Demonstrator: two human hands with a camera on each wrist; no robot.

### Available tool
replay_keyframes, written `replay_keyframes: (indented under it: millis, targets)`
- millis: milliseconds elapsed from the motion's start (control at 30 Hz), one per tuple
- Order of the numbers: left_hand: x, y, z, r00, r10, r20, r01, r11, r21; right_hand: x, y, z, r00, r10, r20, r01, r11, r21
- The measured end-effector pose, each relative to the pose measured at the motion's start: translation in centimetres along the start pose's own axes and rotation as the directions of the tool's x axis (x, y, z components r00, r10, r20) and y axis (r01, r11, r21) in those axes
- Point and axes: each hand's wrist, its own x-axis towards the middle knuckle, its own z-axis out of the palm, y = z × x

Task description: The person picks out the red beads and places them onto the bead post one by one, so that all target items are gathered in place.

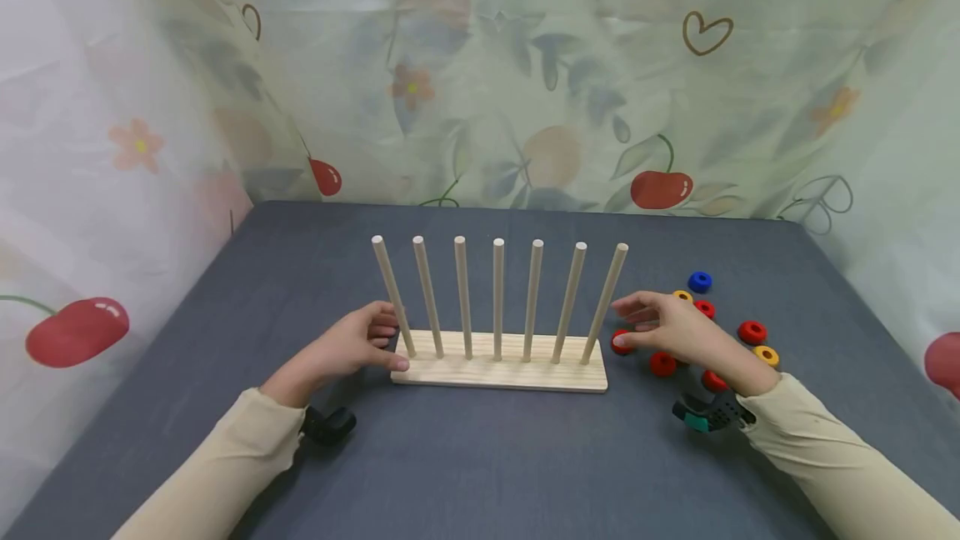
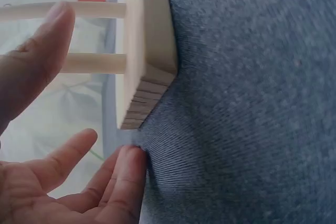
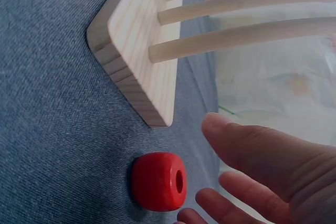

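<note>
A pale wooden stand (image 1: 498, 375) with a row of several upright pegs (image 1: 498, 298) rests on the dark cloth. My left hand (image 1: 348, 352) is at its left end, thumb over the base and fingers beside it; in the left wrist view the fingers are spread and grip nothing. At the other end, my right hand (image 1: 671, 327) hovers with relaxed fingers above a red bead (image 3: 152, 182) with a hole in its top. That bead stands on the cloth just beyond the base's corner, apart from the thumb in the right wrist view.
Around and beyond my right hand lie more beads: a blue bead (image 1: 700, 288), a yellow bead (image 1: 765, 363) and several red beads (image 1: 752, 340), some partly hidden by the hand. The table's cloth (image 1: 480, 465) reaches back to a printed curtain (image 1: 480, 107).
</note>
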Motion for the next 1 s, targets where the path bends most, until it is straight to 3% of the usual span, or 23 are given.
replay_keyframes:
  millis: [267, 467, 667, 1000]
  targets:
    - [0.58, -0.55, 0.23, 0.995, 0.067, 0.071, -0.069, 0.997, 0.037, 0.49, 0.42, 0.44, 1.0, -0.006, 0.031, 0.007, 0.999, -0.032]
    - [0.62, -0.48, 0.33, 0.994, 0.064, 0.087, -0.073, 0.992, 0.104, 0.6, 0.46, 0.62, 0.999, -0.006, 0.046, 0.009, 0.998, -0.068]
    - [0.43, -0.29, 0.45, 0.99, 0.105, 0.09, -0.117, 0.983, 0.139, 0.69, 0.55, 0.77, 0.998, 0.002, 0.064, 0.004, 0.995, -0.102]
    - [0.18, -0.15, 0.48, 0.993, 0.094, 0.068, -0.104, 0.982, 0.158, 0.84, 0.38, 0.83, 0.997, -0.014, 0.077, 0.023, 0.992, -0.126]
